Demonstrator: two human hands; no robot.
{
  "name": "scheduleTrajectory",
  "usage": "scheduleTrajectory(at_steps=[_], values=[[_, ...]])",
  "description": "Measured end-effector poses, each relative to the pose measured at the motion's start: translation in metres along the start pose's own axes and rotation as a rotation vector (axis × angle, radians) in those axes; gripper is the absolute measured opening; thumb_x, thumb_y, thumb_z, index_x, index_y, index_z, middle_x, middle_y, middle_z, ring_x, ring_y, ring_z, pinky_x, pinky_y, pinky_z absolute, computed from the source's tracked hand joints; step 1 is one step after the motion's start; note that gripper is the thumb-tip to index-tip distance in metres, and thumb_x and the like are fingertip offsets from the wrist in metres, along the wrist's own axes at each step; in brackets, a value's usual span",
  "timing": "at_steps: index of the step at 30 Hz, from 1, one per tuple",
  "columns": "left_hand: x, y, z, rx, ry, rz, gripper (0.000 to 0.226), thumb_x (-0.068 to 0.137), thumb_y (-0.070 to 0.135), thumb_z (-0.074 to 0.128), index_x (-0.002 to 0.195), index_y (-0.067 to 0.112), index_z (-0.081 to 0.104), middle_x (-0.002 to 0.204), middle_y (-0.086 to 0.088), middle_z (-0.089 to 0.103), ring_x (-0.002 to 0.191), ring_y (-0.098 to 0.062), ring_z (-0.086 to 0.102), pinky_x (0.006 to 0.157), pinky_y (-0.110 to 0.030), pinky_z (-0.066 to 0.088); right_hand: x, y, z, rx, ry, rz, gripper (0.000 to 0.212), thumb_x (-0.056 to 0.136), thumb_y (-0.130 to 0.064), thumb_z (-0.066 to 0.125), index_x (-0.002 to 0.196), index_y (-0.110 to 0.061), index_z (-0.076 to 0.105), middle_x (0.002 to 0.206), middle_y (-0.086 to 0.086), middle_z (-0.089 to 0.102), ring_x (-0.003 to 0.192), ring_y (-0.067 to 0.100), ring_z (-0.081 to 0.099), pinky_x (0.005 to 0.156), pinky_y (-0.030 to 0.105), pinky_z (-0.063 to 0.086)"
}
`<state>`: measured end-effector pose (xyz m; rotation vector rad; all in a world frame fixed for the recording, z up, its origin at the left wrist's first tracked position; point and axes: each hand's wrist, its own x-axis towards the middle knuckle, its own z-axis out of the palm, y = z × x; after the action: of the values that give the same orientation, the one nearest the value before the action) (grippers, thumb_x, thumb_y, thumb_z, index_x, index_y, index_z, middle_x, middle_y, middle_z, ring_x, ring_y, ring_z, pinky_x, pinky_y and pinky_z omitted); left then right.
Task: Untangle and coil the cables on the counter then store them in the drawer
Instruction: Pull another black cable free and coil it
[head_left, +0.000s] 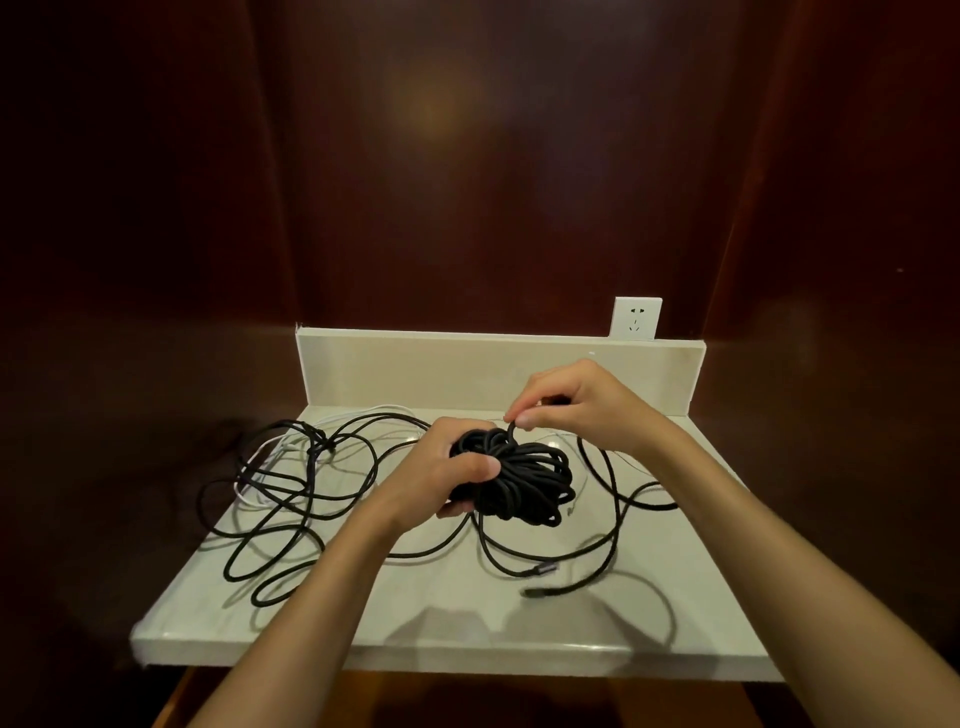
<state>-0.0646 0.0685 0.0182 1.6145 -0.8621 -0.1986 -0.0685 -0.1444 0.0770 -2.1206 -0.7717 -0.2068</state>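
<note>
A thick coil of black cable (524, 478) hangs just above the middle of the pale counter (415, 618). My left hand (447, 467) grips the coil at its left side, thumb over the top. My right hand (566, 402) pinches a loop of the same cable above the coil. Loose black cable (291, 499) lies tangled across the counter's left half, mixed with a thin white cable (275, 447). More black cable runs to the right, ending in two plugs (540, 579) near the front. No drawer is in view.
A low cream backsplash (498, 369) closes the counter's rear edge, with a white wall socket (637, 318) above it at the right. Dark wood panelling surrounds the counter. Some black cable hangs off the left edge.
</note>
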Motion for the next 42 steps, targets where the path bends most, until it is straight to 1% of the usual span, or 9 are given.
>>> scheduleTrajectory(at_steps=[9,13,19,24,28,30,34,38,42], values=[[-0.002,0.0,0.001,0.06,0.082,0.065,0.05,0.069,0.036,0.063,0.08,-0.011,0.05,0.064,-0.031,0.046,0.048,-0.023,0.044,0.039,-0.024,0.031,0.006,-0.011,-0.024,0.018,-0.336,0.152,0.019,0.091,-0.024,0.057,0.081,-0.019,0.073,0.055,-0.007,0.04,0.053,0.011,0.032,0.052,0.021,0.029],[0.0,-0.001,0.0,-0.05,0.034,0.085,0.048,0.074,0.035,0.061,0.08,-0.011,0.048,0.063,-0.026,0.044,0.045,-0.037,0.035,0.038,-0.031,0.023,0.003,0.0,-0.019,0.238,-0.266,0.16,0.011,0.087,-0.02,0.063,0.084,-0.015,0.072,0.054,-0.005,0.049,0.05,0.009,0.036,0.05,0.021,0.028],[-0.001,-0.002,0.003,-0.138,-0.03,0.103,0.038,0.076,0.035,0.061,0.076,-0.002,0.052,0.062,-0.007,0.047,0.047,-0.02,0.035,0.037,-0.023,0.022,0.003,0.008,-0.022,0.234,-0.203,0.134,0.034,0.083,0.007,0.068,0.074,-0.025,0.076,0.059,-0.005,0.063,0.051,0.004,0.046,0.048,0.016,0.036],[0.0,0.002,0.01,-0.141,-0.033,0.185,0.051,0.077,0.038,0.065,0.081,-0.011,0.051,0.06,-0.017,0.042,0.042,-0.027,0.033,0.036,-0.022,0.026,0.002,0.008,-0.009,0.297,-0.142,0.061,0.018,0.083,-0.012,0.068,0.076,-0.025,0.078,0.055,-0.002,0.06,0.049,0.008,0.042,0.048,0.02,0.032],[0.001,0.005,0.009,-0.127,0.093,0.259,0.069,0.074,0.064,0.075,0.083,-0.003,0.058,0.061,-0.004,0.047,0.045,-0.016,0.041,0.041,-0.017,0.031,0.001,0.019,0.007,0.402,-0.104,0.056,0.017,0.085,-0.029,0.065,0.078,-0.021,0.078,0.066,0.021,0.053,0.061,0.03,0.044,0.053,0.031,0.028],[0.002,0.004,0.006,-0.097,0.176,0.28,0.064,0.072,0.055,0.075,0.084,-0.006,0.06,0.062,-0.008,0.048,0.048,-0.016,0.046,0.042,-0.017,0.035,0.0,0.023,0.014,0.435,-0.037,0.06,0.019,0.083,-0.033,0.065,0.075,-0.02,0.077,0.066,0.019,0.055,0.06,0.03,0.045,0.052,0.03,0.03],[0.002,0.009,0.005,-0.191,0.313,0.288,0.035,0.068,0.039,0.062,0.085,0.009,0.068,0.067,-0.022,0.049,0.056,-0.034,0.047,0.036,-0.048,0.038,0.0,0.032,0.024,0.514,0.092,0.102,0.032,0.091,-0.017,0.066,0.082,0.014,0.066,0.056,0.009,0.058,0.045,0.018,0.043,0.045,0.024,0.027],[0.008,0.013,0.0,-0.387,0.52,0.332,0.039,0.075,0.04,0.057,0.085,0.002,0.06,0.061,-0.009,0.048,0.043,-0.017,0.038,0.038,-0.018,0.026,-0.008,0.038,0.031,0.517,0.225,0.155,0.022,0.099,-0.005,0.054,0.089,-0.003,0.073,0.049,0.002,0.053,0.039,0.008,0.031,0.043,0.021,0.02],[0.014,0.01,-0.001,-0.406,0.737,0.241,0.037,0.081,0.038,0.057,0.088,0.002,0.056,0.061,-0.009,0.056,0.044,-0.02,0.042,0.039,-0.022,0.03,-0.008,0.039,0.044,0.463,0.241,0.219,0.02,0.099,-0.01,0.056,0.098,-0.01,0.077,0.053,0.007,0.054,0.039,0.01,0.032,0.042,0.023,0.022]])
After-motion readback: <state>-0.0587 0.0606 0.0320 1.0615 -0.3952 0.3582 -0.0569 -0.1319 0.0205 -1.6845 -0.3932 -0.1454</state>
